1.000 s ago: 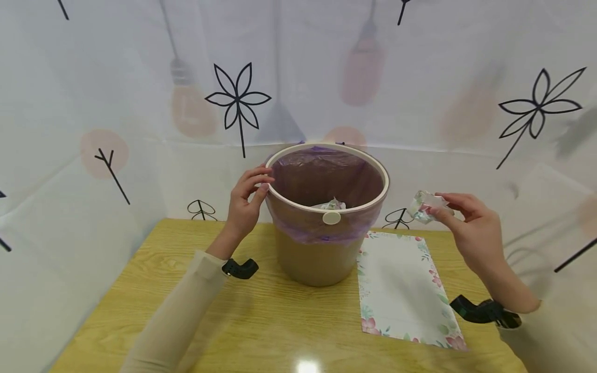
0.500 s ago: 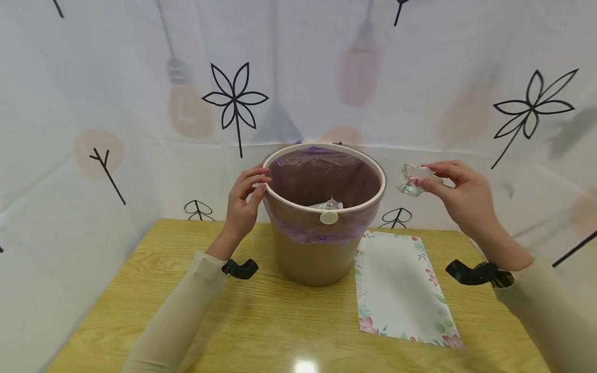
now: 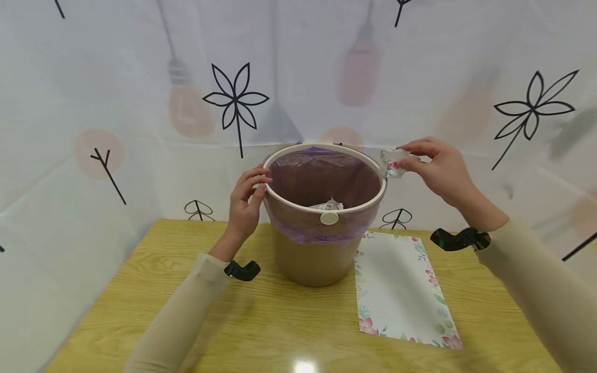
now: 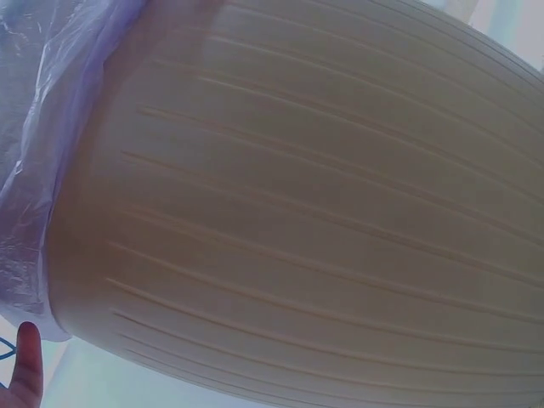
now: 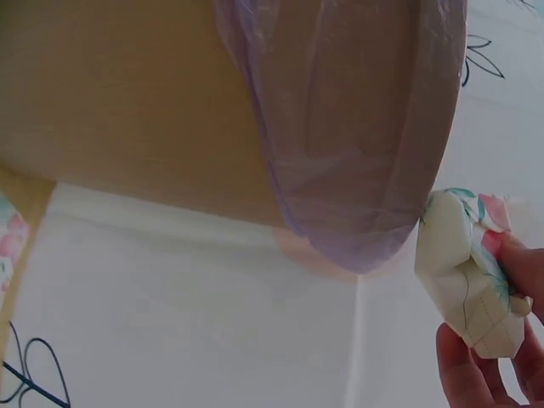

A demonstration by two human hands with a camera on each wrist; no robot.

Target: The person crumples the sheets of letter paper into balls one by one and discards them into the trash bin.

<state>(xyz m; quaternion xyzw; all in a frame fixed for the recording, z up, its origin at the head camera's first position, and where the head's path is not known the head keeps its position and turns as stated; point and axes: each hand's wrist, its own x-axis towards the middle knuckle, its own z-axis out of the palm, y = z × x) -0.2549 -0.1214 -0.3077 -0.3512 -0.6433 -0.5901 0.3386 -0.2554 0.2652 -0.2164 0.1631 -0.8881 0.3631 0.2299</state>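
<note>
A brown trash can with a cream rim and a purple plastic liner stands upright on the table. My left hand holds its rim from the left side, fingertips over the edge and thumb against the outside. In the left wrist view the can's ribbed wall fills most of the picture, with one digit visible in the corner. My right hand pinches a crumpled piece of floral paper between thumb and fingers, right at the can's right rim. Inside the can lies another crumpled paper.
A flat white sheet with a floral border lies on the wooden table to the right of the can. Close behind hangs a white patterned cloth. Both wrists wear black camera mounts.
My right hand has moved up and left with the crumpled paper, from above the flat sheet to the can's right rim. My left hand has stayed at the rim.
</note>
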